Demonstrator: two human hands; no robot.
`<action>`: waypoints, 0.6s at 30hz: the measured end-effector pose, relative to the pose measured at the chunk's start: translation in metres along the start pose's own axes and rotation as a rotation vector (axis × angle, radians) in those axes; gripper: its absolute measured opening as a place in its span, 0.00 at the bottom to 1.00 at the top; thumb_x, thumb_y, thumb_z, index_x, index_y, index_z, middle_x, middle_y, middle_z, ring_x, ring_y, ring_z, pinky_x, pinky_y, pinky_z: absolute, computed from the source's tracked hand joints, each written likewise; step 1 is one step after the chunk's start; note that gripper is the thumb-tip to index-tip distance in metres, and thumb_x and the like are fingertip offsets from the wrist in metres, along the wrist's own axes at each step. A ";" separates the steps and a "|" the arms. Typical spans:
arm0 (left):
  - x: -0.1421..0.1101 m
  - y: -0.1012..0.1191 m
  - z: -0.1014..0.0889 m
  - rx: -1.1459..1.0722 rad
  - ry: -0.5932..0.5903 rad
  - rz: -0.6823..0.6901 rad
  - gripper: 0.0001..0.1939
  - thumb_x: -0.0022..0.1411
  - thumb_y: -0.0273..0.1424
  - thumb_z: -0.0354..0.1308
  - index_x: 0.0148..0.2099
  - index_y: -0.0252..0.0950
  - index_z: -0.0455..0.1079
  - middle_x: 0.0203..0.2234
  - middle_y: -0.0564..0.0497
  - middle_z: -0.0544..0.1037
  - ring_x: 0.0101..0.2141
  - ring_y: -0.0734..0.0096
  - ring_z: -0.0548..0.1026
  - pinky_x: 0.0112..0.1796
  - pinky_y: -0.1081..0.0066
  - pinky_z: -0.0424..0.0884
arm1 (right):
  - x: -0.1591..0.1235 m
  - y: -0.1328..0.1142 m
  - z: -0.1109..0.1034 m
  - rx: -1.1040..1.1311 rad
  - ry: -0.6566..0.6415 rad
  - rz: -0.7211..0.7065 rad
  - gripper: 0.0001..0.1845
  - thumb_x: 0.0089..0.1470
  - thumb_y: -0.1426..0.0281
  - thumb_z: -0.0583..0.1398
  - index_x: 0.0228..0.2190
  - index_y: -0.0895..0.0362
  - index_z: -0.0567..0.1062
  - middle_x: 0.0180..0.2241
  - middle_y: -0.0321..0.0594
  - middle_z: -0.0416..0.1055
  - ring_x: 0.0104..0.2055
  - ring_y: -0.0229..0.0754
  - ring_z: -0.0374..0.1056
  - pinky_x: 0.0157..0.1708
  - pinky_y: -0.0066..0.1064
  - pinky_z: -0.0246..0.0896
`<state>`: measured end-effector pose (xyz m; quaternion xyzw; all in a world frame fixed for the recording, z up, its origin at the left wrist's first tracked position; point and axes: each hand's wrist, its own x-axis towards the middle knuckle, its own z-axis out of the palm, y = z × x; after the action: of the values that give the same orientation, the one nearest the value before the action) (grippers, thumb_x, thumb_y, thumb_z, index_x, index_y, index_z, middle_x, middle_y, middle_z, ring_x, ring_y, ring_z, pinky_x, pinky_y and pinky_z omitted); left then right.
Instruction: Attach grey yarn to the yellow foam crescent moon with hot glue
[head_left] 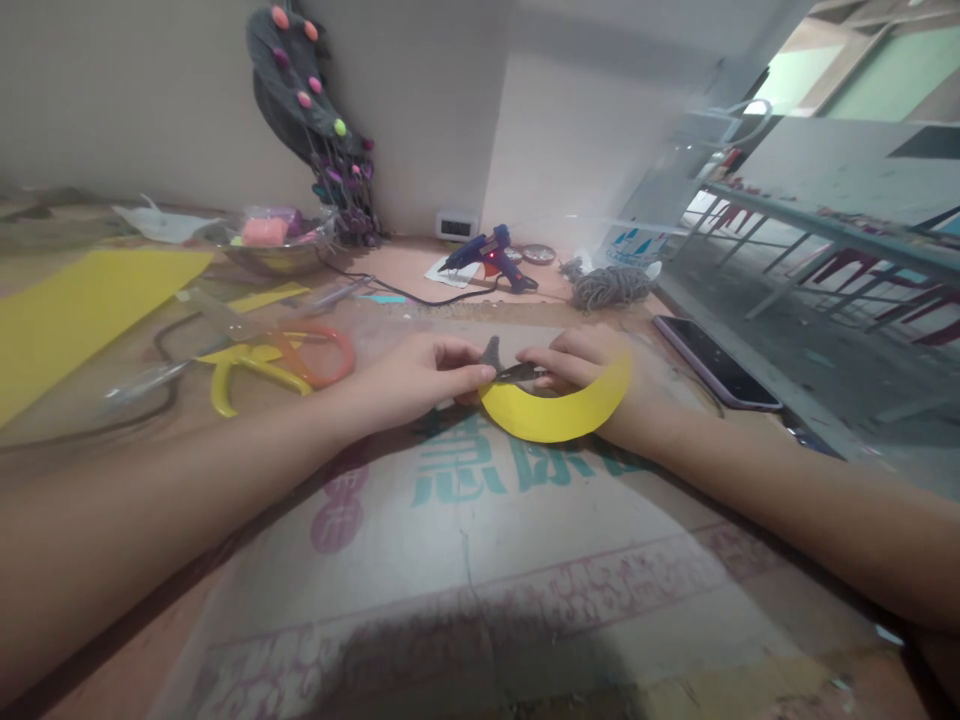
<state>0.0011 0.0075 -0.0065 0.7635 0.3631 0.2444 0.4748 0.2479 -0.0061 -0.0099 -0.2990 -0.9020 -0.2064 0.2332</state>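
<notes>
Both my hands meet at the middle of the table over a printed sack. My left hand (427, 375) pinches one end of a yellow crescent-shaped paper strip (559, 410) together with a small dark grey piece (501, 362). My right hand (581, 365) has its fingers curled on the same dark piece and on the crescent's upper edge; the yellow strip curves round under that hand to its wrist. What exactly the dark piece is I cannot make out.
Scissors with orange and yellow handles (289, 362) lie to the left, beside a yellow paper sheet (71, 305). A blue glue gun (491, 258), grey yarn (607, 286) and a bowl (274, 245) sit at the back. A phone (712, 362) lies on the right.
</notes>
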 end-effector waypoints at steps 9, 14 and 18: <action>0.000 0.000 0.001 0.012 -0.002 0.006 0.15 0.61 0.41 0.54 0.29 0.35 0.68 0.22 0.54 0.71 0.24 0.76 0.67 0.24 0.75 0.59 | 0.003 -0.002 -0.003 0.001 -0.023 0.011 0.14 0.64 0.64 0.52 0.43 0.56 0.74 0.29 0.40 0.71 0.30 0.39 0.65 0.30 0.33 0.55; 0.000 0.000 0.000 0.006 0.004 0.013 0.15 0.60 0.41 0.55 0.29 0.35 0.68 0.23 0.54 0.72 0.24 0.76 0.68 0.25 0.76 0.60 | 0.002 -0.002 -0.003 0.042 -0.022 0.007 0.14 0.64 0.65 0.52 0.42 0.57 0.75 0.29 0.40 0.71 0.30 0.40 0.65 0.31 0.33 0.56; 0.001 -0.002 0.001 -0.028 -0.003 0.000 0.14 0.61 0.41 0.55 0.33 0.35 0.70 0.24 0.54 0.72 0.25 0.75 0.68 0.25 0.75 0.61 | 0.001 -0.001 -0.005 0.133 0.000 0.100 0.15 0.64 0.64 0.51 0.44 0.56 0.74 0.31 0.42 0.71 0.32 0.41 0.66 0.33 0.34 0.60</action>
<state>0.0017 0.0086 -0.0086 0.7572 0.3591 0.2481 0.4860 0.2479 -0.0086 -0.0054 -0.3275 -0.8976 -0.1341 0.2628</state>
